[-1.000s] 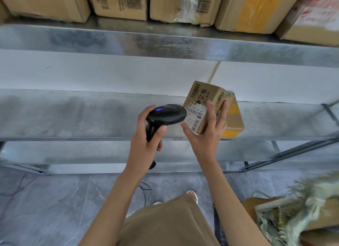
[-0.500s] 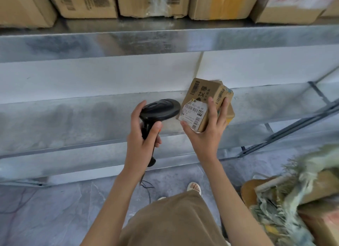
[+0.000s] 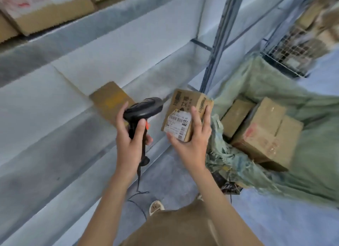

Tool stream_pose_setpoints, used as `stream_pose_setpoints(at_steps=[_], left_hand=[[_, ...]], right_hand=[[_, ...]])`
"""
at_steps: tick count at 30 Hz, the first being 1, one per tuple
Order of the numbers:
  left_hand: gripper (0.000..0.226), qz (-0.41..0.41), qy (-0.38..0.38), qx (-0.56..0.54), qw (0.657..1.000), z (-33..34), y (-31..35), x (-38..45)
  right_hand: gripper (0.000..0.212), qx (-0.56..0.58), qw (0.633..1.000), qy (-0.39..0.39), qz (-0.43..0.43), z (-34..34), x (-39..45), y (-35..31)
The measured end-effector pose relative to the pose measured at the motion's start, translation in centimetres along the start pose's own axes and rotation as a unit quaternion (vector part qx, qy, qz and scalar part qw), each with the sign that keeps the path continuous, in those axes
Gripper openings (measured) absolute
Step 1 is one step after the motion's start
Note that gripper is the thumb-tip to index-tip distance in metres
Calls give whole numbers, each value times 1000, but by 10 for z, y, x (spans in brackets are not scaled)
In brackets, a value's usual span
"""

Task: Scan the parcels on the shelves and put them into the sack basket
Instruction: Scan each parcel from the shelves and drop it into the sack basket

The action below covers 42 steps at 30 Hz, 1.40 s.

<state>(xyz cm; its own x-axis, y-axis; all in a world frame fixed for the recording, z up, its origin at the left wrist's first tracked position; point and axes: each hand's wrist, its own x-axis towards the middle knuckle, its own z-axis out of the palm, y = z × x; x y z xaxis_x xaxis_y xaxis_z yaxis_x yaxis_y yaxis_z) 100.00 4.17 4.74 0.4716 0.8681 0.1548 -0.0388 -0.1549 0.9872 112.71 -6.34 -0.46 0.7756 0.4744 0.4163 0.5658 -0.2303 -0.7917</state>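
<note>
My right hand point(image 3: 190, 143) grips a small cardboard parcel point(image 3: 190, 106) with a white barcode label facing me. It is held in the air between the shelf and the sack. My left hand point(image 3: 130, 135) holds a black handheld scanner point(image 3: 144, 109) by its handle, its head close to the left of the parcel. The green sack basket point(image 3: 275, 84) stands open at the right with cardboard boxes point(image 3: 262, 132) inside. Another brown parcel with yellow tape point(image 3: 110, 99) lies on the metal shelf point(image 3: 55, 135) behind the scanner.
More cardboard boxes point(image 3: 49, 12) line the upper shelf at top left. A blue shelf upright point(image 3: 218, 42) stands between shelf and sack. A wire cage with boxes point(image 3: 297, 44) is at the far right. The scanner's cord point(image 3: 139, 189) trails to the grey floor by my foot.
The view has swung right, bringing the sack basket into sight. Both hands moved right with it; the parcel has come away from the shelf toward the sack.
</note>
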Motion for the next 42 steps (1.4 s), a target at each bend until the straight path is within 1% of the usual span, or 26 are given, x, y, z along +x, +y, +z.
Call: stream_pose_setpoints(at_steps=[4, 8, 14, 19, 24, 29, 33, 36, 42], left_hand=[[48, -29, -73, -23, 997, 83, 0, 0], [51, -51, -130, -20, 990, 159, 0, -5], [47, -71, -163, -19, 984, 242, -8, -15], [43, -76, -171, -5, 982, 288, -14, -23], [44, -73, -189, 11, 979, 323, -14, -24], [42, -65, -198, 21, 978, 343, -16, -18], [46, -74, -184, 32, 980, 343, -17, -8], [43, -74, -160, 33, 984, 337, -15, 5], [47, -80, -122, 31, 989, 329, -8, 43]], right_hand=[[93, -29, 997, 52, 47, -62, 10, 43], [97, -51, 993, 75, 71, -113, 18, 85], [97, -74, 988, 75, 113, -160, 26, 137], [96, -87, 982, 74, 151, -199, 24, 175], [99, -83, 974, 86, 192, -235, 29, 210], [100, -46, 972, 85, 216, -244, 40, 229], [99, -9, 971, 67, 228, -233, 63, 235], [98, 41, 970, 53, 234, -215, 89, 240], [102, 109, 946, 23, 303, -171, 144, 262]])
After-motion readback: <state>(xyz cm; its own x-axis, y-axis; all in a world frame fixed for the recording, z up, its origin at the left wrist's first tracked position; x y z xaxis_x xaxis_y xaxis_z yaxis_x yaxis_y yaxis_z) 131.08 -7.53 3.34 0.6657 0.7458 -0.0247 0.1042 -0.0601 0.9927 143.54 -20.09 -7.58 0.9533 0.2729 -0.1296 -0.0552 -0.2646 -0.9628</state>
